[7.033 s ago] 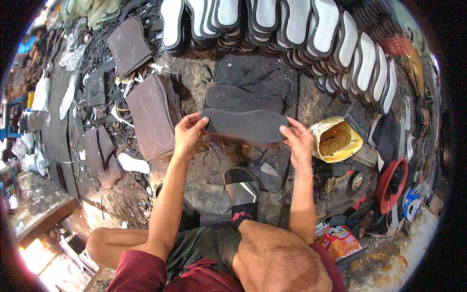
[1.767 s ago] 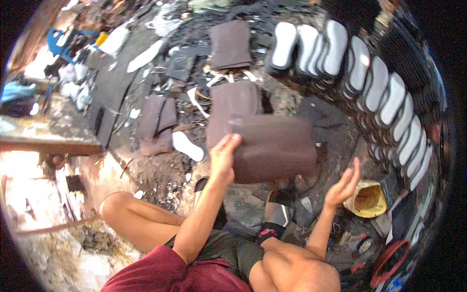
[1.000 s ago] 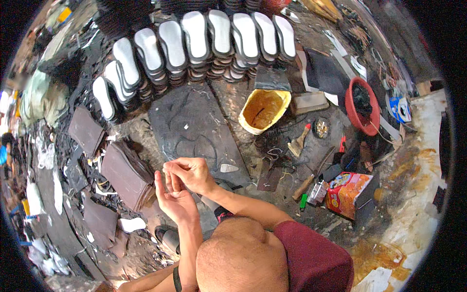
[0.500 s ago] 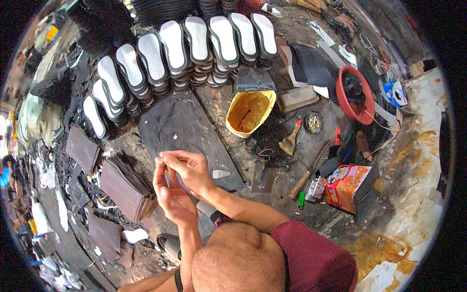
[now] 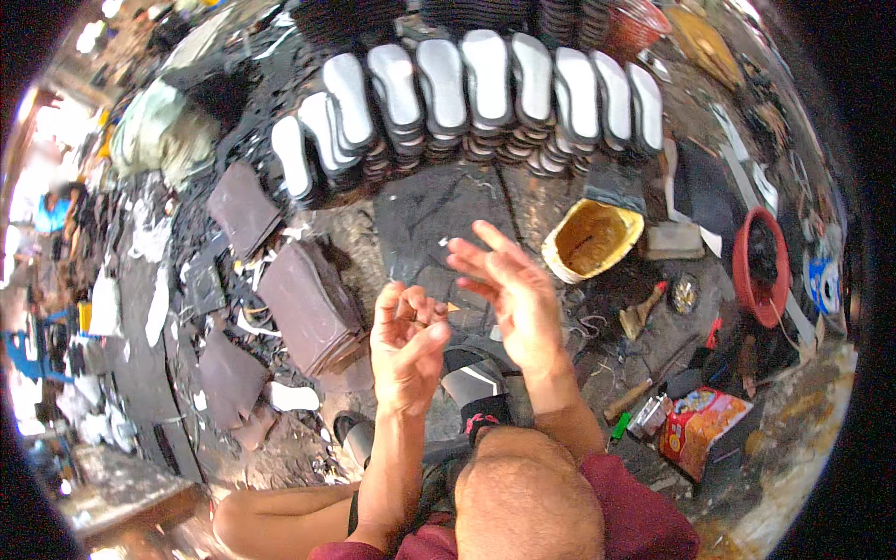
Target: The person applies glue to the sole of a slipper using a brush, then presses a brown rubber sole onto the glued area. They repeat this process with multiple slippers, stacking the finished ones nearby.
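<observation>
My left hand (image 5: pixel 408 347) is raised palm up, fingers loosely curled and thumb apart, with nothing visible in it. To its right, my right hand (image 5: pixel 523 303) is open, fingers stretched and spread. The hands are apart, above the near end of a dark flat board (image 5: pixel 429 210) on the ground. Beyond the board, stacks of dark shoe soles with white tops (image 5: pixel 441 84) stand in a curved row. A stack of brown sheets (image 5: pixel 308 308) lies left of my left hand. Right of my right hand stands a yellow-rimmed container (image 5: pixel 597 238) with brownish contents.
On the right lie a brush (image 5: pixel 642 313), a round dish of small pieces (image 5: pixel 684 294), a red basin (image 5: pixel 761 266), a hammer-like wooden handle (image 5: pixel 627 399) and a red-orange packet (image 5: pixel 700 429). More brown sheets (image 5: pixel 245 210) and scraps cover the left side.
My hands, with fingertips together before, have separated; the right has opened and moved to the right of the left. The view has swung left, so the surroundings appear farther right.
</observation>
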### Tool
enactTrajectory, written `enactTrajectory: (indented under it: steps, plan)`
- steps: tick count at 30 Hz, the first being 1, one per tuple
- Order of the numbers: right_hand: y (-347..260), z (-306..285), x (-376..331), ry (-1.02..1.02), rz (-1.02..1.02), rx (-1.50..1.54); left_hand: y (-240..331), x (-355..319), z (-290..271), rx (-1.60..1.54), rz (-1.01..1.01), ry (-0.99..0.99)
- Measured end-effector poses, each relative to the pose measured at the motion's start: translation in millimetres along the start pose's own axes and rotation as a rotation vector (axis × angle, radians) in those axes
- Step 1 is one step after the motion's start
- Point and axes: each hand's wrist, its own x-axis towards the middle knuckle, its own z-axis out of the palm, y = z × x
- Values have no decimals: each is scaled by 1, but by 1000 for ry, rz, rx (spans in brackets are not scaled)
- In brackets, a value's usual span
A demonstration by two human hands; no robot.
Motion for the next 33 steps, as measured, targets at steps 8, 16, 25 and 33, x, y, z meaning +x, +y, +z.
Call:
enactTrajectory:
  steps: [8,16,25,33]
  plan:
    - [17,6,-14,6,-53,-125,8,-3,9,39,-69,285]
    - [16,17,-18,-35,-132,-219,19,-1,15,-49,-60,118]
    - [17,18,-21,-9,-179,-231,12,-6,9,245,62,324]
    - [14,19,-24,-197,-471,-637,22,-7,16,46,27,209]
